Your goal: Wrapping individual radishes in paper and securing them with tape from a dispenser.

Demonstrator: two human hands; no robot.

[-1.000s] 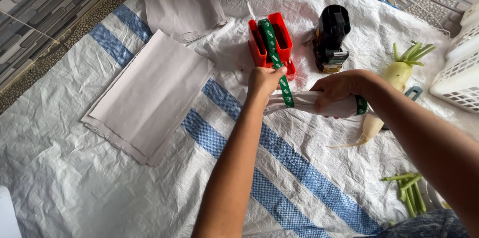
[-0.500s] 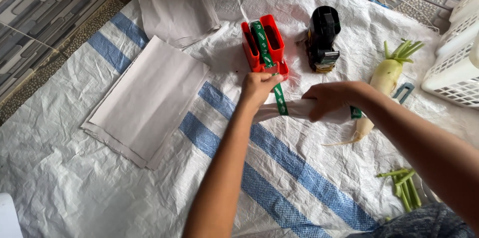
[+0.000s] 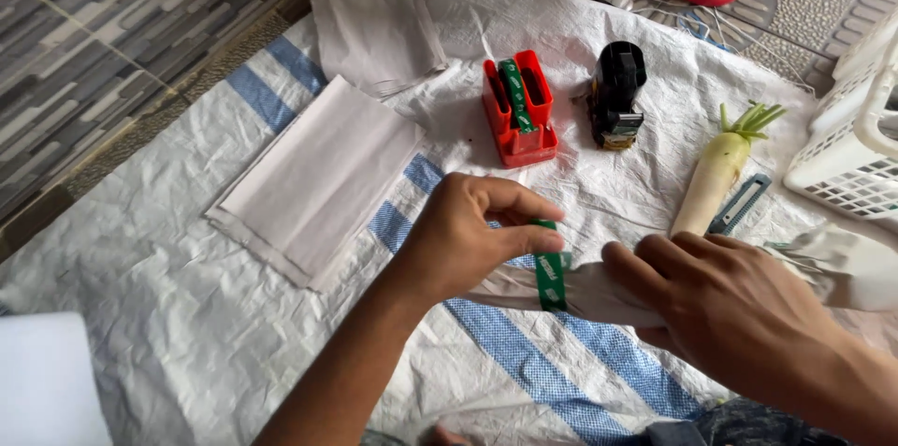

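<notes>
— What are the hands doing?
— The left hand [image 3: 468, 240] pinches a green tape strip [image 3: 550, 276] wound around a paper-wrapped bundle [image 3: 571, 292]; the right hand [image 3: 725, 301] is closed over that bundle, just right of the tape.
— What lies around the bundle?
— Up-left of it, a stack of folded paper [image 3: 318, 179]. Above it, a red tape dispenser [image 3: 520, 109], then a black tool [image 3: 617, 95]. Up-right, a white radish [image 3: 713, 175], and a white basket [image 3: 856, 142].

Paper-wrapped bundle [image 3: 599, 292]: long, pale grey, lying roughly level just above the white-and-blue woven sheet, its narrow end pointing left. Green tape strip [image 3: 552, 273]: short band with pale markings, wrapped crosswise around the bundle near its narrow end, upper end raised.
</notes>
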